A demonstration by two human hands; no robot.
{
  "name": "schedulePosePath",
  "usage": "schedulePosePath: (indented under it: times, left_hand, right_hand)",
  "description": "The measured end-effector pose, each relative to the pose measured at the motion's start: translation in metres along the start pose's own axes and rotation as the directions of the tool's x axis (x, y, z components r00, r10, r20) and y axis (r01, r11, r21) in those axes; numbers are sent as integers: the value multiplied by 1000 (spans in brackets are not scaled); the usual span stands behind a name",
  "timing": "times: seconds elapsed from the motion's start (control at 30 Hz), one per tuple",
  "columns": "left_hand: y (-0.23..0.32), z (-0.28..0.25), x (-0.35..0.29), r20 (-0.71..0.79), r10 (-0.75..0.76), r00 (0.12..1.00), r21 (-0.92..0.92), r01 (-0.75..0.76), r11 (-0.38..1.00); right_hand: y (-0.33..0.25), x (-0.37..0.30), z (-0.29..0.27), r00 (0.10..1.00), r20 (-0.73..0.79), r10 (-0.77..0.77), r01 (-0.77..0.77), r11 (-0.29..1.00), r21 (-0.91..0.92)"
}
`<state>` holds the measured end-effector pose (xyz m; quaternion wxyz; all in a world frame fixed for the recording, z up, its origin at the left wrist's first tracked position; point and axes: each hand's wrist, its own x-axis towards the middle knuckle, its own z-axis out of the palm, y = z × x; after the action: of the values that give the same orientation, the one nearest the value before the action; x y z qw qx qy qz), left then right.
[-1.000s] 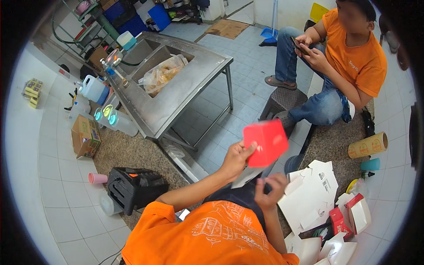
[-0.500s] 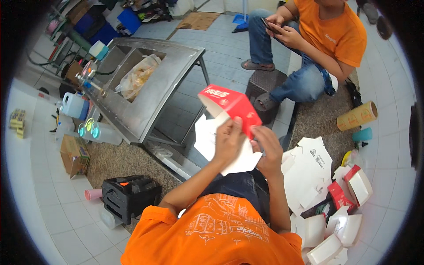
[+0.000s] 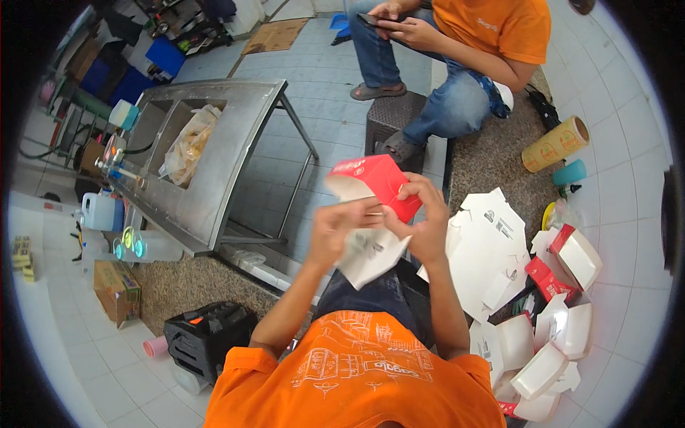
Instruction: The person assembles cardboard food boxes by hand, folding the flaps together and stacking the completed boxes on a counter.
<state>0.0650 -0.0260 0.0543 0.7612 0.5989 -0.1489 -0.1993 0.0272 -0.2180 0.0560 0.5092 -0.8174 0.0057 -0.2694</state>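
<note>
A partly folded paperboard food box, red outside and white inside, is held in front of my lap. My right hand is closed on its right end, thumb and fingers pinching the red wall. Against the near corner, close to the right thumb, are the fingers of my left hand; motion smears them, so their grip is unclear. A white flap of the box hangs below the hands, blurred too.
Flat white box blanks lie on the ledge at my right, beside several folded boxes. A film roll stands farther back. A co-worker sits ahead holding a phone. At left are a steel sink table and a black case.
My left hand has shifted left and up to the box's near corner. The right hand has moved up along the red wall. The white flap has swung and tilted. The whole view has shifted.
</note>
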Motion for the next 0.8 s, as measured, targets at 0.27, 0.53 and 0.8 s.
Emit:
schedulePosePath:
  times: [0.27,0.53,0.8]
  left_hand:
    - [7,-40,28,475,37,879,0,-41,999]
    - [-31,-37,5,484,-220,847,-98,302,948]
    - [-111,-33,21,503,-206,840,-390,432,813]
  right_hand:
    - [-9,21,-34,880,471,-61,-201,851,485]
    - [38,-41,-30,829,391,400,-509,250,824]
    - [48,-113,-50,735,45,676,-542,546,639]
